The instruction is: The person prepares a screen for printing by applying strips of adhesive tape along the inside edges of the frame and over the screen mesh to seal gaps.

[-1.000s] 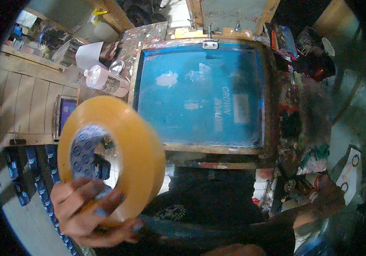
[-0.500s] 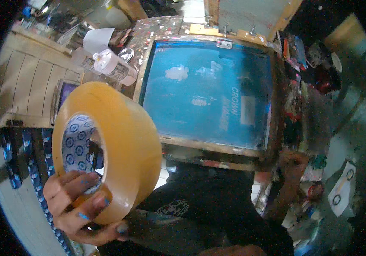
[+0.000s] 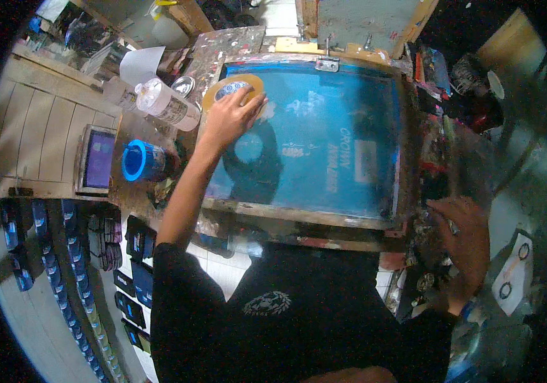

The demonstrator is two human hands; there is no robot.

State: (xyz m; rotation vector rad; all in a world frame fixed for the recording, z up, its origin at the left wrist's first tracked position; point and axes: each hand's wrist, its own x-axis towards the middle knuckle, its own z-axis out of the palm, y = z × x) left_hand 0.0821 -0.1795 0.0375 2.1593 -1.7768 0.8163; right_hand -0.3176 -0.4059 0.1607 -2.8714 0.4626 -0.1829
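My left hand (image 3: 230, 120) grips a roll of yellowish packing tape (image 3: 250, 83) at the upper left of the blue printing screen (image 3: 366, 105), its shadow falling on the mesh. The screen lies in a worn wooden frame under a metal clamp (image 3: 327, 63). My right hand (image 3: 455, 220) is low beside the screen's right edge, dim and blurred; I cannot make out what its fingers hold, if anything.
A pink-white bottle (image 3: 171, 108), blue tub (image 3: 136, 161), round lid (image 3: 184, 88) and paper sheet (image 3: 142, 60) sit left of the screen. A small purple-faced frame (image 3: 100, 159) is farther left. Dark cluttered items (image 3: 471, 83) crowd the right. Several blue pieces (image 3: 72, 249) lie lower left.
My left hand has carried the tape from close in front of me up and away onto the screen's upper left. My right forearm has shifted at the right. The blue tub has come into sight.
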